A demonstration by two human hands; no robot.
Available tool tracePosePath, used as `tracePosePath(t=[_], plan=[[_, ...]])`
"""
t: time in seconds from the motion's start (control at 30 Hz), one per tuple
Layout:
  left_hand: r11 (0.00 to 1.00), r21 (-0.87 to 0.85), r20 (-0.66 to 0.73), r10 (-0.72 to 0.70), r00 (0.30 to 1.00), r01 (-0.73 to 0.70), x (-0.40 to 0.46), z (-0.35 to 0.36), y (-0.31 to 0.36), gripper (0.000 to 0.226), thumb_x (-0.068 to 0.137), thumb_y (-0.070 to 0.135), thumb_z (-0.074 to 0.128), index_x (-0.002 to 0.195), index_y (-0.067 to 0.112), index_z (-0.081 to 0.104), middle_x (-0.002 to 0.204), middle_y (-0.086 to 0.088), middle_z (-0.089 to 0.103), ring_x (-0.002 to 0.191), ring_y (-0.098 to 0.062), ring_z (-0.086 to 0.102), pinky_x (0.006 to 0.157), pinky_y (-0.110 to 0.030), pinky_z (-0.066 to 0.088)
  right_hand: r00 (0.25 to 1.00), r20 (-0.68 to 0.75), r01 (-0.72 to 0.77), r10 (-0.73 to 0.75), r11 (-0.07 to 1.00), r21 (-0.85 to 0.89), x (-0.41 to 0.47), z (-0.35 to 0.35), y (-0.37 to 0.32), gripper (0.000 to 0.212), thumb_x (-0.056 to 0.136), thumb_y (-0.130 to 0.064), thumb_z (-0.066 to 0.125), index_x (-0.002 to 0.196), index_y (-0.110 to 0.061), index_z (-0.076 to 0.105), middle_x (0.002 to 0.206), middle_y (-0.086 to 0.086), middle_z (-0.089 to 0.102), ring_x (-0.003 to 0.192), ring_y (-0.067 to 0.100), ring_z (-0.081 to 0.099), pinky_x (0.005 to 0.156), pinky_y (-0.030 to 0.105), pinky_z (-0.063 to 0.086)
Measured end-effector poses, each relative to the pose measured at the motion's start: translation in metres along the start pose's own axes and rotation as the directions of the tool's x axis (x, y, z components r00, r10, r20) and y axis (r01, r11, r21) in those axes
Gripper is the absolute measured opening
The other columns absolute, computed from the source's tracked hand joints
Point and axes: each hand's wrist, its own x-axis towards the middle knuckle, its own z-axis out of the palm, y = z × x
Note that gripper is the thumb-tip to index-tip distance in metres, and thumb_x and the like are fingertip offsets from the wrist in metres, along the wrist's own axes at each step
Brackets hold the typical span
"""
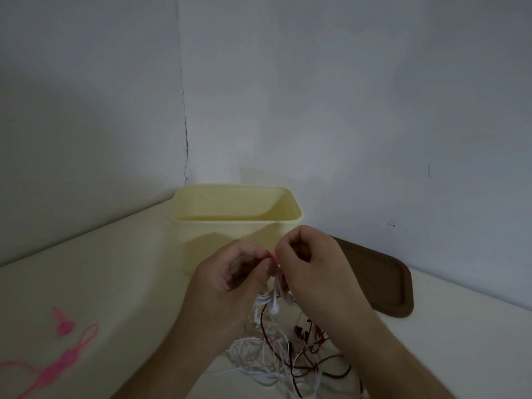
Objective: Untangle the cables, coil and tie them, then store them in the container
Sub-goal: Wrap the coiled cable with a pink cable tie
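Earphone cable, white (273, 305): held up in front of the container, part-coiled, buds dangling below my fingers. My left hand (230, 279) curls round the bundle from the left; my right hand (309, 264) pinches a pink tie (273, 255) at the top of it, fingers bent close. I judge this lot thin, limp and very light, apt to slip out of a loose coil, so it is best gripped at the waist of the coil, never by the buds.

Cable heap (288, 355): white and dark red strands lying crossed on the table (129, 269) beneath my wrists, not yet sorted. Soft, snag-prone; I would lift one free end at a time.

Container, pale yellow (234, 226): upright, open, just behind my hands. What I can see of the inside shows no cables; the floor is hidden.

Lid, brown (383, 280): flat on the table, right of the container.

Spare pink ties (57, 361): lower left, well apart.
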Motion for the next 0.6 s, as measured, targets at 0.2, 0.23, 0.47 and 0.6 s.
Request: tracePosePath(t=[0.2,0.23,0.47,0.6], plan=[[1.0,-0.001,0.04,-0.011,0.999,0.011,-0.004,0.002,0.001,0.02,0.087,0.009,0.078,0.094,0.029,0.079,0.093,-0.004,0.081,0.088,-0.023,0.077,0.079,-0.038,0.06,0.998,-0.055,0.032,-0.036,0.997,-0.065,0.001,0.001,0.002,0.018,0.1,-0.022,0.062,0.082,-0.024,0.067,0.072,-0.004,0.072,0.06,0.006,0.064,0.058,0.024,0.05],[1.0,-0.004,0.028,-0.002,1.0,0.002,-0.004,0.003,0.002,0.017,0.087,0.011,0.077,0.092,0.027,0.079,0.091,-0.005,0.081,0.085,-0.023,0.078,0.078,-0.037,0.06,0.999,-0.035,0.029,-0.031,0.999,-0.043,0.001,-0.001,0.002,0.019,0.101,-0.021,0.062,0.083,-0.023,0.067,0.072,-0.003,0.071,0.061,0.008,0.065,0.058,0.026,0.052],[0.998,0.059,-0.048,0.012,0.999,-0.009,0.001,-0.001,0.008,0.028,0.098,0.007,0.067,0.081,0.023,0.081,0.072,-0.006,0.078,0.065,-0.013,0.074,0.067,-0.019,0.055,0.99,0.136,0.011,-0.034,0.987,0.162,0.006,-0.014,0.0,0.015,0.106,-0.005,0.061,0.096,-0.008,0.072,0.082,0.011,0.077,0.077,0.03,0.076,0.077,0.045,0.067],[0.991,0.131,-0.047,0.014,0.999,-0.008,0.003,-0.003,0.006,0.03,0.1,0.013,0.065,0.086,0.032,0.083,0.079,-0.002,0.079,0.075,-0.016,0.072,0.071,-0.018,0.054,0.985,0.146,0.071,-0.089,0.99,0.124,0.008,-0.015,0.001,0.015,0.104,-0.007,0.064,0.094,-0.015,0.073,0.081,0.007,0.076,0.073,0.023,0.073,0.072,0.038,0.063]])
